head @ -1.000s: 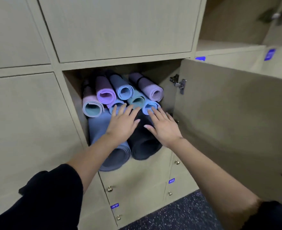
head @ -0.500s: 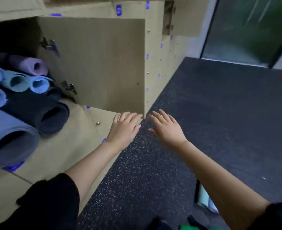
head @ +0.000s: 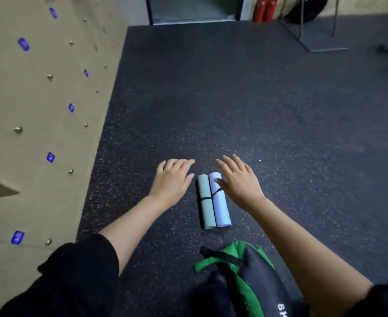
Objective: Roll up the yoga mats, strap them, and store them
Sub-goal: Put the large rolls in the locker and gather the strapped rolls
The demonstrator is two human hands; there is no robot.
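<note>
Both hands have come away from the open cupboard of stacked mats, which has dropped out of view. They now hang over the dark speckled floor (head: 211,99), the gaze turned from the locker front to the room.

Nearest, black sleeves (head: 74,277) end at the upper arms, and a green-and-black bag (head: 252,277) with white print sits on the floor between the forearms. Farther out, the left hand (head: 172,181) is palm down with its fingers straight and close together, holding nothing. The right hand (head: 238,181) is likewise flat and empty, its fingers a little fanned.

Between the hands, down on the floor, two rolled mats lie side by side, touching along their length — a green roll (head: 205,211) on the left and a lilac roll (head: 221,211) on the right. A thin black strap (head: 206,198) crosses the green roll at mid-length; on the lilac roll it slants up toward the right thumb. That thumb overlaps the lilac roll's far end, but whether it touches cannot be told. The left hand is near the green roll and apart from it.

Tan lockers (head: 39,110) with brass knobs and blue tags run along the left. At the far end are a doorway (head: 193,10), red cylinders (head: 265,9) and a metal frame (head: 314,42).
</note>
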